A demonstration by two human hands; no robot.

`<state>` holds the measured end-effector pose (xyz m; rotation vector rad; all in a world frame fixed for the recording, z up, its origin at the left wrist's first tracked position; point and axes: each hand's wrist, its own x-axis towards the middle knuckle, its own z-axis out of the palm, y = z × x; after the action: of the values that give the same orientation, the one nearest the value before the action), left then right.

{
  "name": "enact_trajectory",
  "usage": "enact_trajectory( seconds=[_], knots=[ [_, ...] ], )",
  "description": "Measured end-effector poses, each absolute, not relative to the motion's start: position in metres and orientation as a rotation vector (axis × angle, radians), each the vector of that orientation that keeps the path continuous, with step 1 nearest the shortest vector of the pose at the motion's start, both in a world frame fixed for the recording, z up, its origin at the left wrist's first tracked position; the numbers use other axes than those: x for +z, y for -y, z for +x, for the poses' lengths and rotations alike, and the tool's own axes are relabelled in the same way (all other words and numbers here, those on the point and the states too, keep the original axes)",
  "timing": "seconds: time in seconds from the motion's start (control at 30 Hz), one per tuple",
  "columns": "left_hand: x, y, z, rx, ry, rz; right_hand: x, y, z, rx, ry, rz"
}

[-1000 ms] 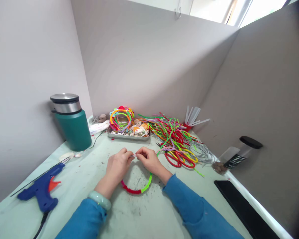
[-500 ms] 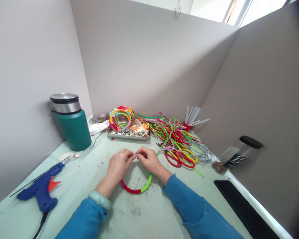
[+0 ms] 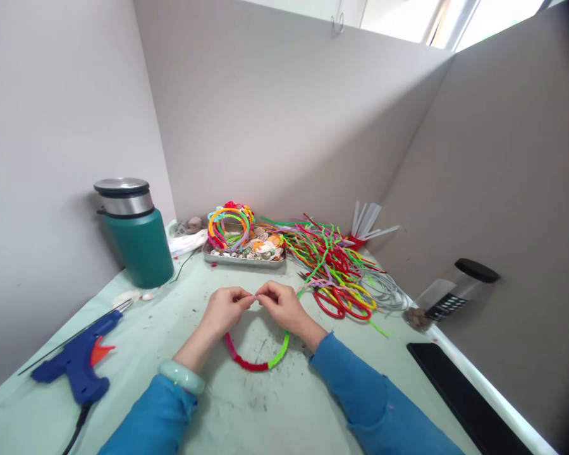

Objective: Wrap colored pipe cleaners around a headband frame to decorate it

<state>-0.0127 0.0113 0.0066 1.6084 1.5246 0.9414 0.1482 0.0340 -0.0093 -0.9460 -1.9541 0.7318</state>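
Observation:
A ring of fuzzy pipe cleaner (image 3: 255,366), pink, red and bright green, curves below my hands over the table; its upper sides run up behind the fingers. My left hand (image 3: 226,309) pinches at the top of this ring with thumb and forefinger. Tip to tip with it, my right hand (image 3: 281,305) pinches at the same spot. What lies between the fingertips is pale and tiny, mostly covered by the fingers.
Behind the hands stand a metal tray (image 3: 244,260) with finished colourful rings (image 3: 230,227) and buttons. Right of it lie a heap of pipe cleaners (image 3: 329,246) and red-handled scissors (image 3: 353,304). A blue glue gun (image 3: 78,360) and green bottle (image 3: 140,243) are left; a jar (image 3: 448,303) stands right.
My left hand has shifted slightly left and its forearm has lowered outward, uncovering more of the ring's pink left side. The right hand has barely moved.

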Motion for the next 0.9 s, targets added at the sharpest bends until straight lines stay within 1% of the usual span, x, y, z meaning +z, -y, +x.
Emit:
enact_trajectory(
  seconds=[0.1, 0.3, 0.5, 0.7, 0.9],
  knots=[
    [0.007, -0.011, -0.012, 0.893, -1.546, 1.583, -0.01, -0.034, 0.148, 0.725, 1.968, -0.934],
    [0.012, -0.009, -0.01, 0.837, -1.715, 2.031, -0.015, -0.038, 0.149, 0.678, 1.976, -0.981],
    [0.011, -0.004, -0.007, 0.715, -1.829, 2.22, -0.015, -0.039, 0.15, 0.649, 1.988, -1.004],
    [0.012, -0.001, -0.004, 0.585, -1.914, 2.338, -0.014, -0.037, 0.15, 0.637, 2.004, -1.015],
    [0.013, -0.001, -0.002, 0.528, -1.96, 2.316, -0.014, -0.036, 0.149, 0.612, 2.033, -1.02]
  ],
)
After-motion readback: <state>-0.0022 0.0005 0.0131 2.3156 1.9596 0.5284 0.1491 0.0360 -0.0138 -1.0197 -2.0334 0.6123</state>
